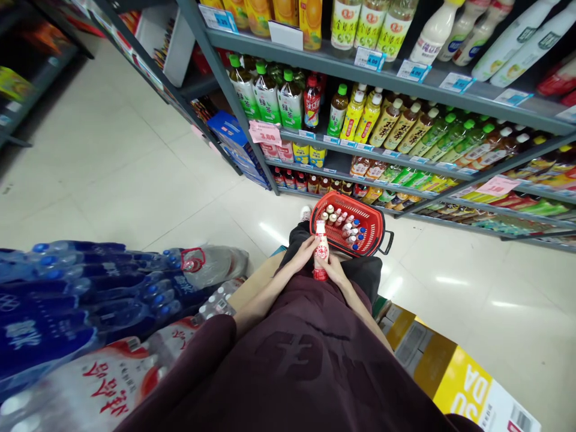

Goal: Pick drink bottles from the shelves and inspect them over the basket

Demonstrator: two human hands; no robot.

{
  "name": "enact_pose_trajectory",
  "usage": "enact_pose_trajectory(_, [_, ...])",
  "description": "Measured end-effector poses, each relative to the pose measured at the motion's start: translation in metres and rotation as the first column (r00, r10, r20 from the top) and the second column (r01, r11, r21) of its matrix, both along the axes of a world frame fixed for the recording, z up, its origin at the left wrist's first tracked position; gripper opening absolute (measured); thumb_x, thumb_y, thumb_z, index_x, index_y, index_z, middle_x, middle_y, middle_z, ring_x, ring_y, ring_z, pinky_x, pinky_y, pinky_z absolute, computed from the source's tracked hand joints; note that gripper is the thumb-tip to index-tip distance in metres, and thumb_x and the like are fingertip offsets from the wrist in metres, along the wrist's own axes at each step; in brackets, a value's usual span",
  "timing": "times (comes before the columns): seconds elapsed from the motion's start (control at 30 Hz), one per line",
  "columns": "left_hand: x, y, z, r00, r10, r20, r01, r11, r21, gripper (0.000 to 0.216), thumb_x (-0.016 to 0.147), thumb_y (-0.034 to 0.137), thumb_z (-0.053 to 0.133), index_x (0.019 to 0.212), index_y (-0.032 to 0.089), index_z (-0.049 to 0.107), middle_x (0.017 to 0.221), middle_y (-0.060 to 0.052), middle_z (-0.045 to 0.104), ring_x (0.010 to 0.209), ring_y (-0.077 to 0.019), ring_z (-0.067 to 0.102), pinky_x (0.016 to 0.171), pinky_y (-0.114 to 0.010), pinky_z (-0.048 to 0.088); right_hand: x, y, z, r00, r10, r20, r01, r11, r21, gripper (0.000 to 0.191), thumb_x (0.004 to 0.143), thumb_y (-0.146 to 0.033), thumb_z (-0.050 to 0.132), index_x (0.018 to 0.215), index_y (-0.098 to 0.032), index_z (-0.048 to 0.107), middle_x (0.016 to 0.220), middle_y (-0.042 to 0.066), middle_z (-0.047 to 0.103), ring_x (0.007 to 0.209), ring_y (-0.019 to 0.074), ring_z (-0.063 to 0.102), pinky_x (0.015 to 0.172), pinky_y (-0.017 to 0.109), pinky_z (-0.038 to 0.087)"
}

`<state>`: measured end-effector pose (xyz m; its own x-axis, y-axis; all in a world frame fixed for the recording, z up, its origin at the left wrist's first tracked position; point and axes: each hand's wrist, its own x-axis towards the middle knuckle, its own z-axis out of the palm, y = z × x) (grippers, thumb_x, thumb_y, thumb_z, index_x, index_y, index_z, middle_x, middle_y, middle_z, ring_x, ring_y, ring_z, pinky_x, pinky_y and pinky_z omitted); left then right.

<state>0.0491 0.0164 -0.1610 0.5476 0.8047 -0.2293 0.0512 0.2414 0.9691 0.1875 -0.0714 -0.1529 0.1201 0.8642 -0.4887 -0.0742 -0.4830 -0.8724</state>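
A white and red drink bottle (321,246) stands upright in front of my torso, its pale cap on top. My left hand (306,252) grips it from the left side near the upper label. Lower down on the right, my right hand (332,268) is closed around the bottle too. Just beyond it, between my legs and the shelf, a red shopping basket (371,219) holds several small bottles (351,231) with white or blue caps. The basket's black handle (387,243) hangs out at its right end.
Shelving (288,51) full of bottled drinks runs across the front. Wrapped water packs (45,312) are stacked at my left. A yellow and white carton (468,384) stands at my right. Pale floor tiles (135,156) stretch to the left.
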Motion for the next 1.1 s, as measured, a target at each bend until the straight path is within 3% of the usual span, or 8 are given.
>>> enact_pose_trajectory(0.17, [-0.006, -0.005, 0.016, 0.998, -0.051, 0.029, 0.053, 0.997, -0.053, 0.043, 0.098, 0.045, 0.057, 0.129, 0.017, 0.065, 0.128, -0.008, 0.073, 0.136, -0.0278, 0.044, 0.111, -0.039, 0.039, 0.001, 0.003, 0.009, 0.967, -0.066, 0.248, 0.056, 0.997, 0.048, 0.049, 0.079, -0.056, 0.075, 0.108, -0.017, 0.068, 0.097, 0.009, 0.075, 0.089, 0.0261, 0.071, 0.084, 0.037, 0.056])
enact_pose_trajectory(0.3, [0.000, -0.004, 0.023, 0.996, -0.041, 0.083, 0.048, 0.995, -0.086, 0.045, 0.095, 0.045, 0.059, 0.133, 0.020, 0.064, 0.124, -0.006, 0.074, 0.134, -0.0278, 0.048, 0.110, -0.040, 0.042, 0.000, 0.003, 0.018, 0.886, -0.021, 0.464, -0.001, 0.999, 0.049, 0.043, 0.086, -0.057, 0.068, 0.109, -0.021, 0.064, 0.096, 0.009, 0.075, 0.087, 0.0261, 0.070, 0.084, 0.037, 0.053])
enact_pose_trajectory(0.53, [0.009, 0.007, 0.020, 1.000, 0.016, 0.022, -0.013, 0.991, -0.131, 0.046, 0.090, 0.045, 0.066, 0.128, 0.018, 0.069, 0.123, -0.008, 0.075, 0.131, -0.0329, 0.052, 0.110, -0.042, 0.043, -0.001, 0.002, 0.018, 0.902, -0.006, 0.431, -0.024, 0.998, 0.064, 0.042, 0.091, -0.061, 0.062, 0.105, -0.021, 0.063, 0.093, 0.010, 0.073, 0.087, 0.0268, 0.070, 0.080, 0.033, 0.051])
enact_pose_trajectory(0.73, [0.001, 0.000, 0.017, 0.998, 0.011, 0.070, -0.003, 0.993, -0.117, 0.046, 0.092, 0.045, 0.063, 0.133, 0.023, 0.066, 0.128, -0.005, 0.073, 0.136, -0.0319, 0.049, 0.112, -0.042, 0.042, -0.001, 0.001, 0.018, 0.903, 0.010, 0.430, -0.045, 0.996, 0.071, 0.042, 0.093, -0.061, 0.058, 0.107, -0.021, 0.063, 0.095, 0.009, 0.073, 0.085, 0.0258, 0.070, 0.077, 0.033, 0.051])
enact_pose_trajectory(1.1, [0.008, 0.006, 0.020, 0.999, 0.005, 0.041, -0.002, 0.996, -0.084, 0.044, 0.092, 0.043, 0.064, 0.129, 0.019, 0.068, 0.130, -0.008, 0.072, 0.134, -0.0298, 0.049, 0.110, -0.038, 0.041, 0.000, 0.003, 0.023, 0.912, 0.030, 0.410, -0.058, 0.997, 0.056, 0.044, 0.094, -0.061, 0.056, 0.106, -0.020, 0.064, 0.096, 0.010, 0.074, 0.088, 0.0255, 0.070, 0.077, 0.032, 0.053])
